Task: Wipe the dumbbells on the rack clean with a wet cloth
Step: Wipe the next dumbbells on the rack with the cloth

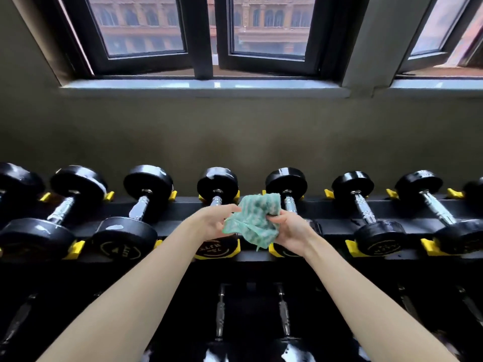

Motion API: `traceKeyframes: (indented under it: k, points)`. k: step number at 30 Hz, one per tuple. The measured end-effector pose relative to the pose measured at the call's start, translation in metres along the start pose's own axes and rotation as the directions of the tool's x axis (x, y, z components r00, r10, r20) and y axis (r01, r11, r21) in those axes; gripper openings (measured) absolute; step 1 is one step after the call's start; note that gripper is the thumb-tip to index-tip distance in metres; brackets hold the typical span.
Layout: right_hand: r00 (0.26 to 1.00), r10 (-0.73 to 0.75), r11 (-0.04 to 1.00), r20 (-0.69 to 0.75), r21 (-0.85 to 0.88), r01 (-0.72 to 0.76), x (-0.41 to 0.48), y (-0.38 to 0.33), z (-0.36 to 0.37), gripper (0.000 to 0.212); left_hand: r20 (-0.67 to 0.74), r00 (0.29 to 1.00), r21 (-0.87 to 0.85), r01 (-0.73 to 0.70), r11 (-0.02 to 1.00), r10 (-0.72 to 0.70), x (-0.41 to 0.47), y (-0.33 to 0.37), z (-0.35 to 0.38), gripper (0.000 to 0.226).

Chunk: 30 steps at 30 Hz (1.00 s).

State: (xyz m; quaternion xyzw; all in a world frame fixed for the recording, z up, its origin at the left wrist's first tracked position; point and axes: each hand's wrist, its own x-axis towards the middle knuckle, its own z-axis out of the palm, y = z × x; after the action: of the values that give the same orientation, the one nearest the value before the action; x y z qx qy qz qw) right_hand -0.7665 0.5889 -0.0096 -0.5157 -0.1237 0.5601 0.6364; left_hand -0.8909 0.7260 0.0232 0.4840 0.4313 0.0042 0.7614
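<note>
Eight dumbbells (143, 205) on the top row of the rack (183, 206): six whole, one cut off at each edge of view. Lower row, below the wrists: two handles show plainly, with more in shadow to either side. It is too dim to count those with any confidence.

One cloth (251, 220), green and white, bunched. It is held in the air between both hands, over the two middle dumbbells and touching neither.

Grip: the left hand (213, 220) has thumb and fingers closed on the cloth's left edge. The right hand (291, 231) has fingers curled round the right side of the bundle and clamped on it.

Progress, as a judgement:
- Pale wet smears lie on several black heads to the left of the left fingers, and on the far head just beyond them.
- A wet-looking sheen also shows on one far head well to the right of the right fingers.
- Part of the top row therefore looks wiped already.
- No stroke is under way; the cloth looks to be getting regathered for a fresh face.

Left to do: the heads and handles beyond and right of the right fingers, then probably the whole lower row.
</note>
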Motion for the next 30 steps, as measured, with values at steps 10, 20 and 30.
traceKeyframes:
  k: [10, 20, 30]
  points:
    - [0.966, 0.046, 0.986, -0.256, 0.166, -0.003, 0.038, 0.023, 0.080, 0.019, 0.126, 0.541, 0.726, -0.622, 0.294, 0.832, 0.015, 0.015, -0.047, 0.023]
    - [0.990, -0.031, 0.886, -0.137, 0.455, 0.091, 0.053, 0.028, 0.053, 0.030, 0.629, 0.710, 0.748, -0.664, 0.005, 0.315, 0.009, 0.002, -0.042, 0.045]
    - [0.759, -0.161, 0.932, -0.631, -0.349, -0.093, 0.086, 0.044, 0.008, 0.032, -0.164, 0.741, 0.728, -0.355, 0.587, 0.652, 0.063, -0.004, -0.079, 0.039]
